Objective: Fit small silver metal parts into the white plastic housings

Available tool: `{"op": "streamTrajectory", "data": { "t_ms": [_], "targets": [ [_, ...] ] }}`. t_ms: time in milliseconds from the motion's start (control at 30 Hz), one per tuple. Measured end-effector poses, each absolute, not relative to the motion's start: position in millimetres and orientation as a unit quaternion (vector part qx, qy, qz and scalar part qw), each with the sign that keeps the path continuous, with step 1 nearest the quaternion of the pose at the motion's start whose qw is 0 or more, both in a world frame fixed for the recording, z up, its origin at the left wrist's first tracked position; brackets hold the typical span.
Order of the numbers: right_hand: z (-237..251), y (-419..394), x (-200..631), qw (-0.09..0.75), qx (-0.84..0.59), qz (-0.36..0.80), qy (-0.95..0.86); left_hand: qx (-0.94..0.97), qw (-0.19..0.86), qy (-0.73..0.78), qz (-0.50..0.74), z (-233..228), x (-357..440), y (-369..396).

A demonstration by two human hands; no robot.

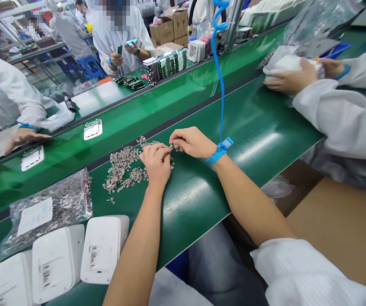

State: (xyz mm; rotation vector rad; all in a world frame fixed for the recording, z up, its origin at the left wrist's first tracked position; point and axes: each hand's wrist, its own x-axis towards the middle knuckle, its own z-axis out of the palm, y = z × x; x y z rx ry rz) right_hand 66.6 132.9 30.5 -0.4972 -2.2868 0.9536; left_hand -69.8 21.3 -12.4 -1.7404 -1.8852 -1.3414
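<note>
A heap of small silvery metal parts (121,165) is spread over the green worktop. My left hand (156,160) lies over the heap's right edge, its fingers curled in and its thumb and forefinger pinched together. Close beside it, my right hand (194,142) pinches a tiny metal part between thumb and fingertips. The fingertips of both hands nearly meet, and what lies in the left pinch is too small to make out. A blue wrist strap (218,152) with a coiled cord circles my right wrist.
White plastic housings (101,248) stand at the lower left, near a clear bag (58,208) of similar metal parts. Beyond runs a green conveyor belt (122,114) carrying white covers with circuit boards (92,128). At the right, a co-worker's hands (293,78) hold a white bundle.
</note>
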Motion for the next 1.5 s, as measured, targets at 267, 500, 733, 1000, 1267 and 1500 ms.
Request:
{"op": "streamTrajectory", "data": {
  "t_ms": [267, 500, 733, 1000, 1267, 1500],
  "targets": [
    [20.2, 131.4, 60.5, 0.269, -0.152, 0.489, -0.816, -0.546, 0.081, -0.610, -0.569, -9.5, -71.4, 24.4],
    [20.5, 136.2, 60.6, 0.323, -0.174, 0.480, -0.797, -0.541, 0.047, -0.609, -0.578, -9.2, -67.3, 22.9],
    [22.5, 132.4, 61.0, 0.273, -0.168, 0.554, -0.768, -0.509, -0.003, -0.623, -0.594, -12.5, -66.9, 24.2],
    [24.2, 127.2, 60.0, 0.242, -0.164, 0.596, -0.748, -0.512, -0.002, -0.643, -0.570, -13.9, -67.4, 24.0],
    [21.6, 128.4, 55.7, 0.300, -0.175, 0.539, -0.767, -0.558, 0.044, -0.628, -0.541, -12.6, -66.0, 22.8],
    [23.9, 126.7, 57.4, 0.321, -0.144, 0.614, -0.707, -0.584, 0.014, -0.607, -0.539, -10.6, -67.2, 24.8]
  ]
}}
